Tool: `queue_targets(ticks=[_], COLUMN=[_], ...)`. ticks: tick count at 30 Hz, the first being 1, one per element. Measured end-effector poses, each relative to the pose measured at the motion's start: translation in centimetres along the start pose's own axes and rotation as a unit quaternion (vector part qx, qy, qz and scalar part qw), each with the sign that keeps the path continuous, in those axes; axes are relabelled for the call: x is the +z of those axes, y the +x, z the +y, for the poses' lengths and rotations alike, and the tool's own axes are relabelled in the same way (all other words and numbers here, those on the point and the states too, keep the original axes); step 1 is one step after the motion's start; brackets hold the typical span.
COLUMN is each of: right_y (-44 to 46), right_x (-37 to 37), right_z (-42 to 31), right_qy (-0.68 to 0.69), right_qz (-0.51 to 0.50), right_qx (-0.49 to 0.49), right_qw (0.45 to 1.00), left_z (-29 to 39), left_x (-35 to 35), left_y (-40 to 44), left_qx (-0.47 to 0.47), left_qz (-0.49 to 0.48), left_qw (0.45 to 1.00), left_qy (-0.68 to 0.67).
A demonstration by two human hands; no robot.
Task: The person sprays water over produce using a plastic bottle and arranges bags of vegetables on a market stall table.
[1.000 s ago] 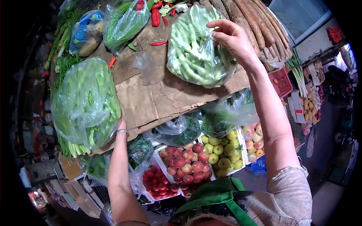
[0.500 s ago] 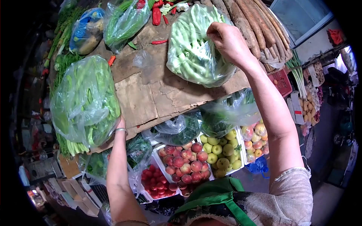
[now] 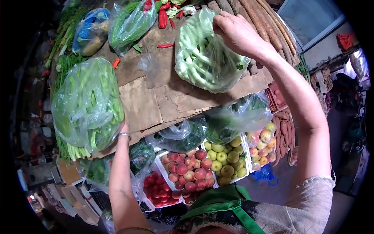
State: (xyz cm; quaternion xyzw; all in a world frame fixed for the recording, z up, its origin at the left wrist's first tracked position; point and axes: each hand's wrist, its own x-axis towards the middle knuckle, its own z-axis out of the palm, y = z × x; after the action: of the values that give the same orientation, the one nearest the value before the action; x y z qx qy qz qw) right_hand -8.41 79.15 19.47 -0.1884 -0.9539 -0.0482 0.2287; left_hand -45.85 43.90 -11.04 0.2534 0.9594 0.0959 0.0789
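Head view: your right hand [image 3: 239, 35] was at the far side of a clear bag of pale green beans [image 3: 193, 64], its fingers bunched narrow on the bag's upper right edge, gripping the plastic. The bag lay on the far right part of the cardboard-covered tabletop [image 3: 140, 103], bulging full, close to the near edge.

Your left hand [image 3: 124, 129] touched the near right side of a clear bag of leafy greens [image 3: 87, 101] at the left of the tabletop. Your fingers there were hidden by the bag, so whether they were wide or narrow you could not tell. A bracelet [image 3: 124, 134] circled that wrist.

Between the two bags you had a crumpled piece of clear plastic [image 3: 147, 62] and, just farther off, a thin red chilli [image 3: 165, 46]. Long brown roots [image 3: 259, 19] lay to the far right, beyond your right hand. Below the near edge stood white boxes of peaches [image 3: 190, 171] and yellow-green fruit [image 3: 226, 158], side by side, with small red fruit [image 3: 160, 191] left of the peaches.
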Motion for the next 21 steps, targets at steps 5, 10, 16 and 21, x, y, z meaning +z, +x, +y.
queue_targets(ticks=[5, 10, 16, 21], right_y=[3.0, 3.6, 4.6, 4.7], right_x=[-5.3, -6.0, -4.7, -4.3], right_z=[-0.1, -0.5, -1.7, -0.5], right_qy=[-0.062, 0.105, -0.026, 0.07], right_qz=[-0.03, -0.078, -0.185, -0.086], right_qx=[-0.05, -0.029, -0.109, -0.047], right_qw=[0.996, 0.991, 0.976, 0.993], left_z=[0.3, 0.6, 0.9, 0.7], left_x=[0.0, 0.0, -0.1, 0.1], left_y=[0.0, 0.0, 0.1, -0.2], left_qx=[0.001, 0.0, -0.003, -0.005], left_qz=[-0.002, -0.003, -0.003, -0.001], left_qw=[1.0, 1.0, 1.0, 1.0], left_qy=[-0.001, -0.005, -0.007, -0.005])
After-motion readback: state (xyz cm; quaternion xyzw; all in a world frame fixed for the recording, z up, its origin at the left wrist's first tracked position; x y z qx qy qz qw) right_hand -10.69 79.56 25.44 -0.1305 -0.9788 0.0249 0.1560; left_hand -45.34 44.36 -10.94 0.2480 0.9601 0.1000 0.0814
